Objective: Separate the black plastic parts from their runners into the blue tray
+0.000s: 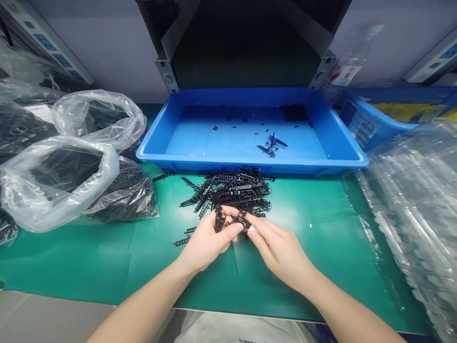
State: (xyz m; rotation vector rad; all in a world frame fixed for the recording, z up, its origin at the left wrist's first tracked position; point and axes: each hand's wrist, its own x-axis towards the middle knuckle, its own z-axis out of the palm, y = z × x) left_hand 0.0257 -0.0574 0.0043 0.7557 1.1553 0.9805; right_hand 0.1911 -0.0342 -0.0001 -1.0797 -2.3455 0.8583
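My left hand (213, 238) is closed around small black plastic parts (219, 220), with its thumb and fingers pinching them. From the other side, my right hand (276, 245) grips the end of a dark plastic piece (243, 222) between thumb and fingers. The two hands nearly meet, and the fingers partly hide how the pieces fit together. Something small and white (252, 228) shows at a fingertip of my right hand. Just beyond the hands lies a heap of black slotted plastic strips (235, 188). A few loose strips (182, 241) lie left of my left hand.
Behind the heap stands a shallow blue tray (250, 164) with several small black pieces inside. Open clear bags (124, 190) of black parts sit at left. Clear plastic trays (414, 209) are stacked at right, near a blue basket (374, 119). Everything rests on a green mat (321, 224).
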